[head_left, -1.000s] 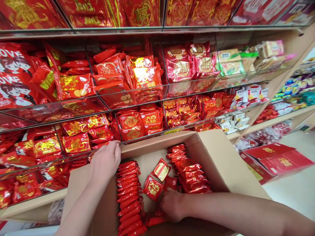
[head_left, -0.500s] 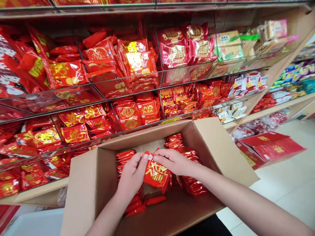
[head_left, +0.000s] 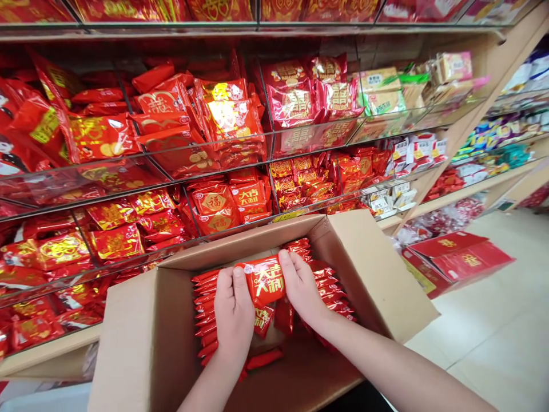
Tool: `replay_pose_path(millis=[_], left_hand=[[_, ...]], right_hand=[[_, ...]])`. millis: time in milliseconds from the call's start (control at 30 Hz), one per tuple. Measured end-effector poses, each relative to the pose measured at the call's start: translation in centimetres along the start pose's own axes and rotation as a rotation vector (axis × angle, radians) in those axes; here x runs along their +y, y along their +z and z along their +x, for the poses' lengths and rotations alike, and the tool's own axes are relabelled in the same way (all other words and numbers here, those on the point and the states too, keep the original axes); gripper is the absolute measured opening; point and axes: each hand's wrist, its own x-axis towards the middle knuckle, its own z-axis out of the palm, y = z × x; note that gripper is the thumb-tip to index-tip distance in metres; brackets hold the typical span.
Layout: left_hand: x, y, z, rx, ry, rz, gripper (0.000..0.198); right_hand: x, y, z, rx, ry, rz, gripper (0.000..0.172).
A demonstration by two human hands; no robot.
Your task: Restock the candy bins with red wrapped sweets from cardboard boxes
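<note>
Between my two hands is a red snack packet [head_left: 266,280] with gold characters, its printed face turned up toward me. My left hand [head_left: 235,303] pinches its left end, thumb on top. At the right end my right hand [head_left: 298,281] grips it the same way. Both are over an open cardboard box [head_left: 132,326]. Inside the box, a row of red packets [head_left: 206,303] stands along the left and another row of packets [head_left: 332,289] along the right. Below the held one, a loose packet [head_left: 263,320] hangs or leans; one more packet [head_left: 265,357] lies low in the box.
Shelves [head_left: 171,171] full of red and gold snack packs rise just behind the box, with clear plastic dividers. A red carton [head_left: 458,260] sits on the tiled floor [head_left: 472,320] at the right. A pale bin edge [head_left: 51,397] shows at lower left.
My hands have moved apart to the packet's two ends, and it now lies more level. Another packet shows beneath it. The view has shifted slightly.
</note>
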Motion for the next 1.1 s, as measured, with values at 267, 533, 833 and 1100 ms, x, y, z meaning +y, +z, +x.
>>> replay_pose_path(millis=[267, 533, 833, 1100], left_hand=[[-0.2, 0.3, 0.5, 0.033, 0.038, -0.081, 0.027], [0.2, 0.1, 0.2, 0.021, -0.293, -0.587, 0.033], [1.3, 0.2, 1.2, -0.043, -0.352, -0.678, 0.031], [0.3, -1.0, 3.3, -0.005, -0.188, -0.528, 0.030]], right_hand=[[-1.1, -0.9, 0.6, 0.093, -0.125, -0.101, 0.039], [-1.6, 0.1, 0.3, 0.031, 0.023, 0.222, 0.039], [-1.9, -0.6, 1.4, -0.006, 0.012, 0.187, 0.032], [-3.6, -3.2, 0.3, -0.209, -0.996, -0.844, 0.015]])
